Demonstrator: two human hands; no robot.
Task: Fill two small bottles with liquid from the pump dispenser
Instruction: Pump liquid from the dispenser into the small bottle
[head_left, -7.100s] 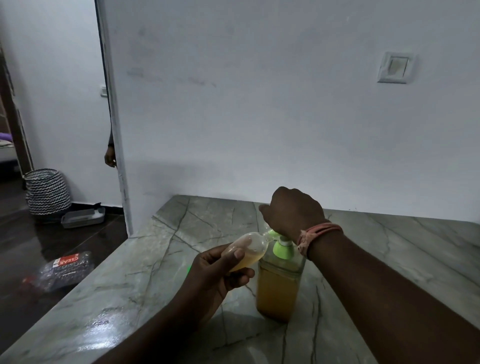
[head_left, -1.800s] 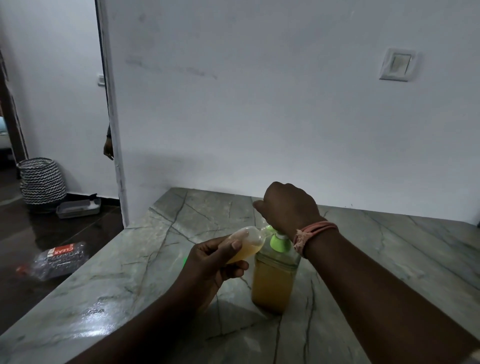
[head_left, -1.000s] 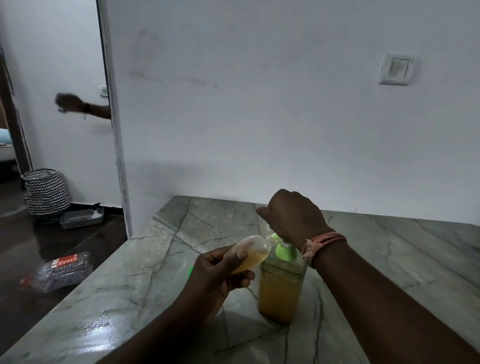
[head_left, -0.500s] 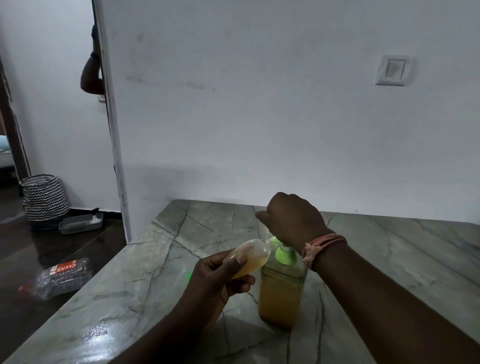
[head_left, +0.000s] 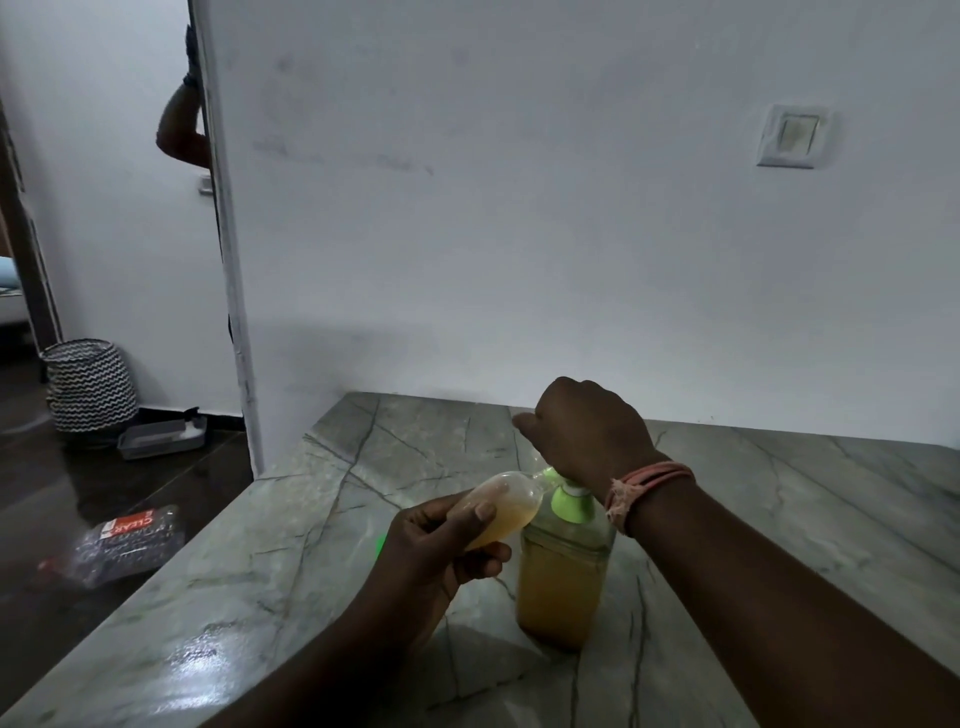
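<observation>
Left hand (head_left: 431, 551) grips 1 small clear plastic bottle (head_left: 506, 506), tilted, part full of amber liquid, its mouth at the green spout. Right hand (head_left: 587, 431), fingers curled, presses down on the green pump head of the tall clear pump dispenser (head_left: 563, 577), upright on the grey veined marble table (head_left: 779, 519), approx. half full.

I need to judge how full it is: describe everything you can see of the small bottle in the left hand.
The small bottle is clear, soft-looking plastic with rounded shoulders, tilted almost sideways, its mouth at the green spout of the pump dispenser. Amber liquid fills its lower side, roughly half. The left hand grips its base end, thumb on top. It hangs above the table, touching nothing else.
</observation>
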